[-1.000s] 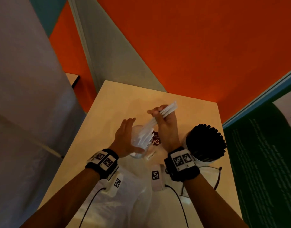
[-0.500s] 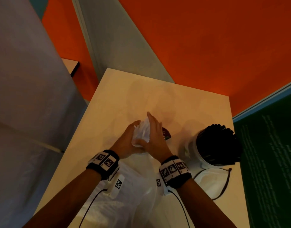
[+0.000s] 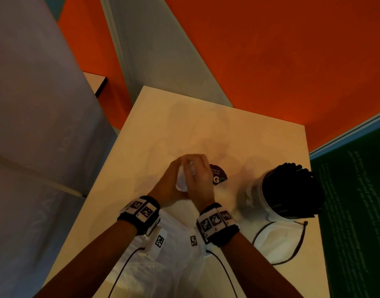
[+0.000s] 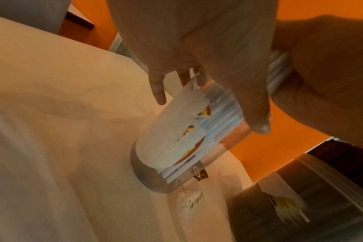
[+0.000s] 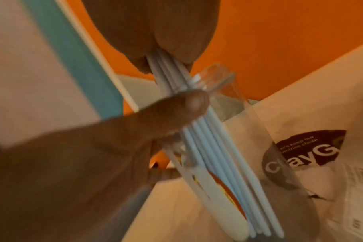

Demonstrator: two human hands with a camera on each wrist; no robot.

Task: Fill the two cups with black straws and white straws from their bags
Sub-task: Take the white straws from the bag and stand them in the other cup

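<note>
Since a second ago, the white straws (image 5: 215,163) have been lowered by the right hand (image 3: 197,179), fingers curled round them, into the clear cup (image 4: 176,147) on the bench (image 3: 249,134), steadied by the wrapped left hand (image 3: 169,186). Release and another bagful are probably needed; the black straws (image 3: 290,188) cup is full.

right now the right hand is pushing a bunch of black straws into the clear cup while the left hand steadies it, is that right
Not quite: the straws in the right hand are white straws, not black. The right wrist view shows them sliding into the clear cup. The black straws already fill the other cup, seen in the head view. The left hand does steady the clear cup.
</note>
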